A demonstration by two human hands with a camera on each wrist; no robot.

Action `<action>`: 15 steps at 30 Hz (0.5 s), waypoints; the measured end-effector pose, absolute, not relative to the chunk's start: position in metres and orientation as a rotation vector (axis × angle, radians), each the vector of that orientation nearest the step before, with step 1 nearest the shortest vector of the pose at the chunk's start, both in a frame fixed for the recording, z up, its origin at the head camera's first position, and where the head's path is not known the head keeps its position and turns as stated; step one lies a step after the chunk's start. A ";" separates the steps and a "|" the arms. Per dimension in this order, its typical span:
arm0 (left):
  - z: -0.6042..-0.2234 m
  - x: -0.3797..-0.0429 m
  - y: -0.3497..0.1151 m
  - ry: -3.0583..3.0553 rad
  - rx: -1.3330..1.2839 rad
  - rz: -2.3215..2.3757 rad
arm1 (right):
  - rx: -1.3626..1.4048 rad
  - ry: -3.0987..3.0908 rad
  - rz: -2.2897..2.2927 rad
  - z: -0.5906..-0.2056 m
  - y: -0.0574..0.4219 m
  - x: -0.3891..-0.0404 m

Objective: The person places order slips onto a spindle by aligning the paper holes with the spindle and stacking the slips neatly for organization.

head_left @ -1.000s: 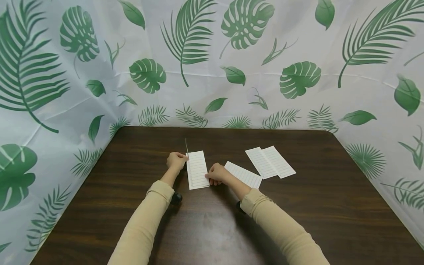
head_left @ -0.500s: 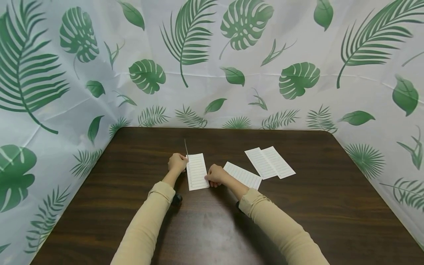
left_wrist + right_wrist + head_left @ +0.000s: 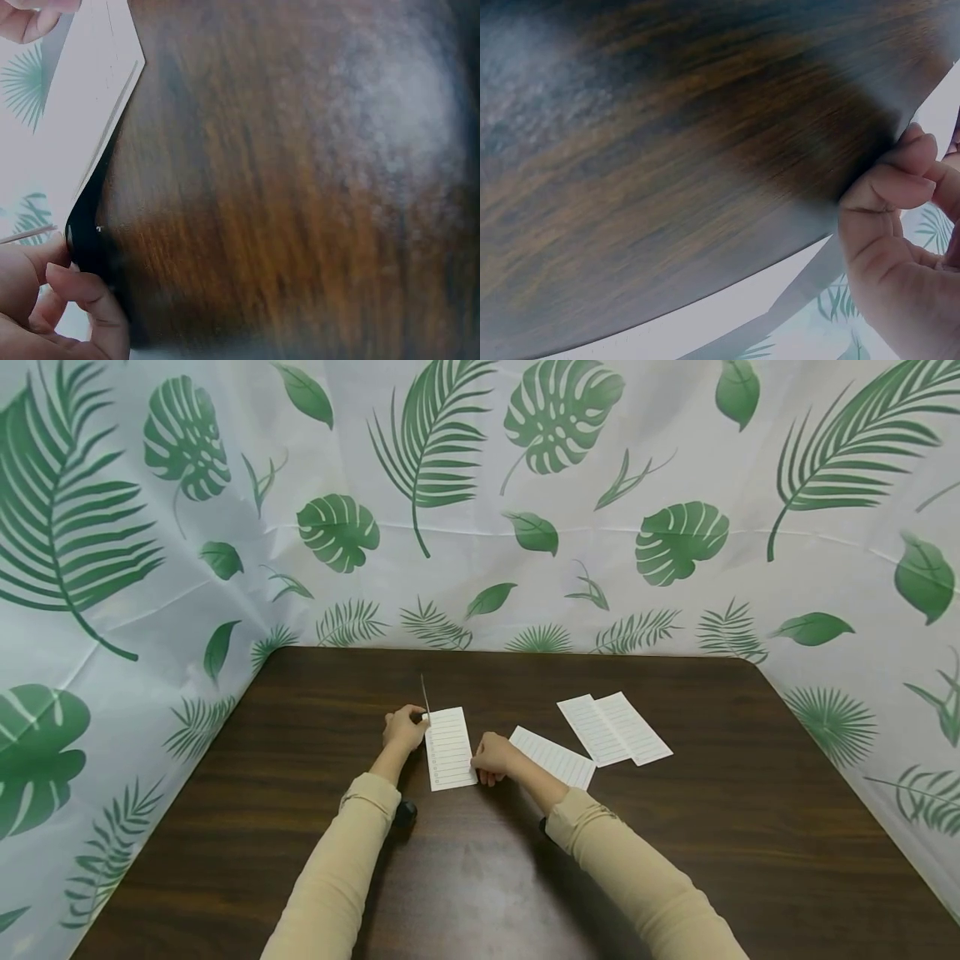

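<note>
A small stack of white lined cards, with little checkboxes down one side, lies in front of me at the middle of the table. My left hand is at its upper left corner and pinches a thin pale strip that stands up from there. In the left wrist view, the strip sticks out beside the thumb; its lower end is hidden. At the stack's lower right edge, my right hand grips the cards with curled fingers. Layered edges of the cards show in the left wrist view.
Another lined card lies just right of my right hand, partly behind the forearm. Farther right, two more cards overlap on the dark wooden table. A leaf-patterned curtain hangs behind the table.
Both hands stay almost in place around the stack. The strip looks narrower now than a second ago, and the left fingers have shifted slightly at the corner.
</note>
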State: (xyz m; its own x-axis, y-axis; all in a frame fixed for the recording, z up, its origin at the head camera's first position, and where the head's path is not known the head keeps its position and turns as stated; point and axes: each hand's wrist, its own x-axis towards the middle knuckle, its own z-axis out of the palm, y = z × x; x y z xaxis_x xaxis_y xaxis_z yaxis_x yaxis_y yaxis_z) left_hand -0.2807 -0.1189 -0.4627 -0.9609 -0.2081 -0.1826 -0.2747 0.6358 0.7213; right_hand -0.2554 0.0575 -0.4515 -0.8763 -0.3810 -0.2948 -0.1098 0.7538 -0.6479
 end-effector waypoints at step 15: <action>-0.466 -0.281 -0.118 2.725 -0.423 1.290 | -0.337 2.443 -1.081 -0.465 0.064 -0.261</action>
